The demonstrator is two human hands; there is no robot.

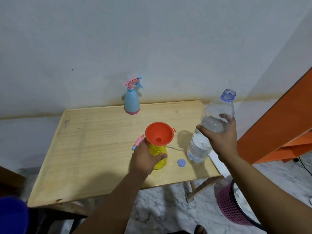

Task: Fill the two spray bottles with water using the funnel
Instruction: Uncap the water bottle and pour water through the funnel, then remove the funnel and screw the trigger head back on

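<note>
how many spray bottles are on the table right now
2. The blue spray bottle stands at the table's far edge; the yellow spray bottle, with the funnel in it, is held by the left hand.

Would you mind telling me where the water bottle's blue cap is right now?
In the head view, the blue cap lies flat on the wooden table, near its front right edge, between the yellow spray bottle and the base of the water bottle.

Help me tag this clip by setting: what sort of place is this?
Probably a room in a home, not a workshop: a small folding wooden table against a stained painted wall, a marble-patterned floor and a pink plastic basket beside it.
</note>
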